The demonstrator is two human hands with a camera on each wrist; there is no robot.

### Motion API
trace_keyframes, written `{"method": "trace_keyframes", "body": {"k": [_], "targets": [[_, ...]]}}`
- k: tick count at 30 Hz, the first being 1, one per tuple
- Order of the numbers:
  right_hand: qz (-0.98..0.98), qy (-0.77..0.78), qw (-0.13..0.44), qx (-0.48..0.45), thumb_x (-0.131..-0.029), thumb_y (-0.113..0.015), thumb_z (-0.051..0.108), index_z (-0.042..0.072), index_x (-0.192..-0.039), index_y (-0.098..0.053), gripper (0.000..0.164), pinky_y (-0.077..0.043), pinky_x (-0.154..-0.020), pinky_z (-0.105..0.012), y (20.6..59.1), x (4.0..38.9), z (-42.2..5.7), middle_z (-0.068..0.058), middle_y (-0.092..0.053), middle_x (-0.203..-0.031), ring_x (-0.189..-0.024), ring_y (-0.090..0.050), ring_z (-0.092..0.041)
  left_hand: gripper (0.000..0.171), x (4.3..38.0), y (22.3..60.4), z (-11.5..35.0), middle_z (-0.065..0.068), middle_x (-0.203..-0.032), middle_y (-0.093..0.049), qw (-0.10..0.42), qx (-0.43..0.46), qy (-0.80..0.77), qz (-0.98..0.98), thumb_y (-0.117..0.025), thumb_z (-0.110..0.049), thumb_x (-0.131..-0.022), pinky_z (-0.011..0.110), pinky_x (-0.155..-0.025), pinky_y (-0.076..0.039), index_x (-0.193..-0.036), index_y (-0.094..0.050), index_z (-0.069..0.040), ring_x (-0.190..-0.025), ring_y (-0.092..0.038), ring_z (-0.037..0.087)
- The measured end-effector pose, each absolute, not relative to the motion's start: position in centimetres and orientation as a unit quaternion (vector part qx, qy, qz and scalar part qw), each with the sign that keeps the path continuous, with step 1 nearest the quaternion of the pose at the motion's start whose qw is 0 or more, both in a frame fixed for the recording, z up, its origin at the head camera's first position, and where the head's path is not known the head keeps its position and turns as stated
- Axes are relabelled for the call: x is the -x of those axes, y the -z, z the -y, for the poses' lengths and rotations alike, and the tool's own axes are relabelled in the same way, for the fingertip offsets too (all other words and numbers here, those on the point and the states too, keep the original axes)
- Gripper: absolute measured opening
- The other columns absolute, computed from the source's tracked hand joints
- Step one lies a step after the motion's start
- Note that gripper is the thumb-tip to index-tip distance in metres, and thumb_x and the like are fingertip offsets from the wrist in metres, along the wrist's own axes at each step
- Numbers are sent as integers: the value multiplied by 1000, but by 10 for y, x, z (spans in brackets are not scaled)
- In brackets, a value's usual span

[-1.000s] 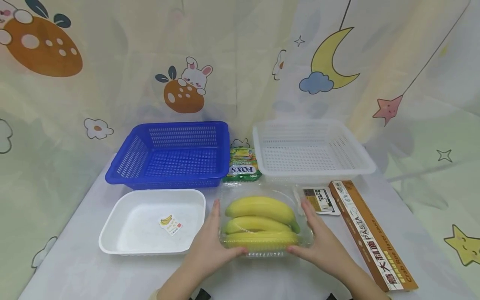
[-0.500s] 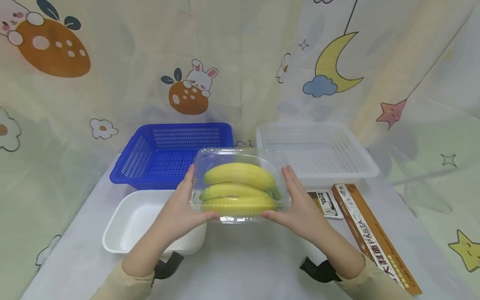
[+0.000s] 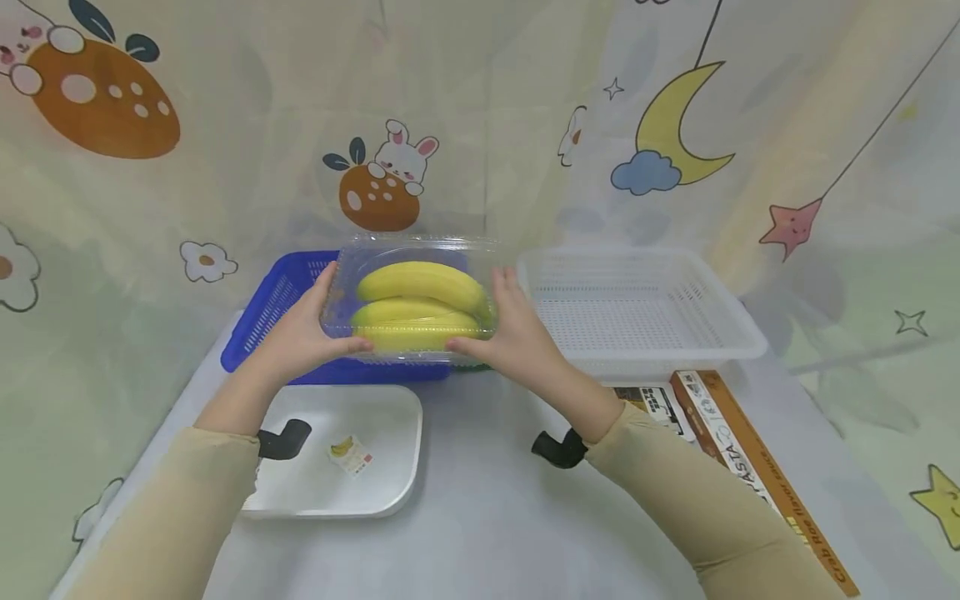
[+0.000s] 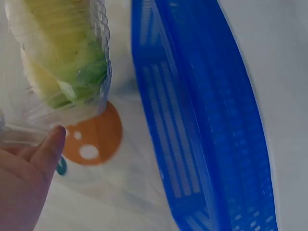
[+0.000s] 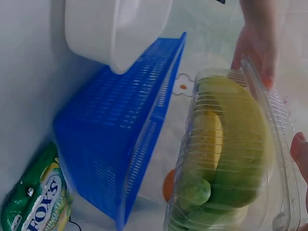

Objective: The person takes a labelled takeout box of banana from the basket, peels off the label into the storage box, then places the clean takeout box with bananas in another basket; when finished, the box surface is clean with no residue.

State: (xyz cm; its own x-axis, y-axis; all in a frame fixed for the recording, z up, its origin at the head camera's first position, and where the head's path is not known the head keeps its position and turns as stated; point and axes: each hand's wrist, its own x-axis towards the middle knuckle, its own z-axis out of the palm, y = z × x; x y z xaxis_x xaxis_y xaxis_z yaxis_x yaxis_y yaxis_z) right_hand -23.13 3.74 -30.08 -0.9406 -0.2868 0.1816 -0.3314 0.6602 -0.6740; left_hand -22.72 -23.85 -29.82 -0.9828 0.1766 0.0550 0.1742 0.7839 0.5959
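Both hands hold a clear plastic clamshell box [image 3: 339, 310] of yellow bananas [image 3: 420, 283] in the air. My left hand [image 3: 294, 335] grips its left end and my right hand [image 3: 516, 337] its right end, thumbs at the near edge. Below and behind the box stands the blue basket [image 3: 247, 342], partly covered by it in the head view. In the right wrist view the box [image 5: 281, 159] is apart from the basket [image 5: 103, 130], and green banana tips show through its side. The left wrist view shows the left thumb or a finger [image 4: 50, 149] at the box's edge.
A white tray [image 3: 390, 433] with a banana sticker [image 3: 349, 455] stands in front of the basket. To the right are a white basket [image 3: 637, 337], a small flat packet [image 3: 663, 406] and a long pasta box [image 3: 780, 492]. A green FOX'S bag [image 5: 45, 207] lies beside the blue basket.
Both hands have lifted the banana box off the table and carried it left and forward, from near the FOX'S bag to above the blue basket.
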Motion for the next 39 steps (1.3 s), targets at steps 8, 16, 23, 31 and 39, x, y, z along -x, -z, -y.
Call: {"method": "trace_keyframes", "body": {"k": [8, 16, 23, 31, 39], "targets": [[923, -345, 25, -168, -69, -70, 56, 8, -147, -5, 112, -22, -111, -47, 308, 271, -5, -14, -1, -153, -141, -8, -27, 113, 260, 304, 266, 14, -154, 0, 31, -64, -319, -945, -68, -53, -73, 70, -99, -19, -144, 16, -26, -136, -10, 44], [932, -321, -14, -169, -70, -66, 59, 10, -147, -2, 112, -25, -110, -47, 318, 293, 16, -14, 2, -153, -141, -8, -30, 115, 276, 313, 283, 13, -154, 6, 68, -44, -329, -941, -65, -56, -74, 68, -100, -20, -142, 22, -26, -135, -16, 43], [929, -326, -33, -170, -69, -68, 57, 11, -147, -3, 112, -26, -109, -49, 343, 307, 36, -13, 2, -153, -139, -14, -33, 119, 281, 333, 299, 19, -152, 6, 90, -31, -322, -942, -65, -57, -73, 68, -100, -19, -141, 26, -20, -134, -16, 45], [926, -342, -61, -151, -69, -71, 53, 9, -147, -6, 111, -28, -108, -49, 372, 310, 54, -13, 1, -153, -137, -17, -37, 120, 286, 366, 314, 23, -151, 5, 117, -16, -319, -940, -65, -57, -73, 68, -100, -19, -141, 25, -15, -133, -17, 48], [924, -352, -73, -129, -69, -73, 49, 8, -147, -6, 111, -28, -107, -51, 372, 317, 59, -14, 2, -153, -136, -18, -41, 121, 301, 372, 316, 25, -150, 2, 124, -23, -302, -945, -65, -58, -72, 65, -102, -20, -141, 23, -12, -132, -19, 48]]}}
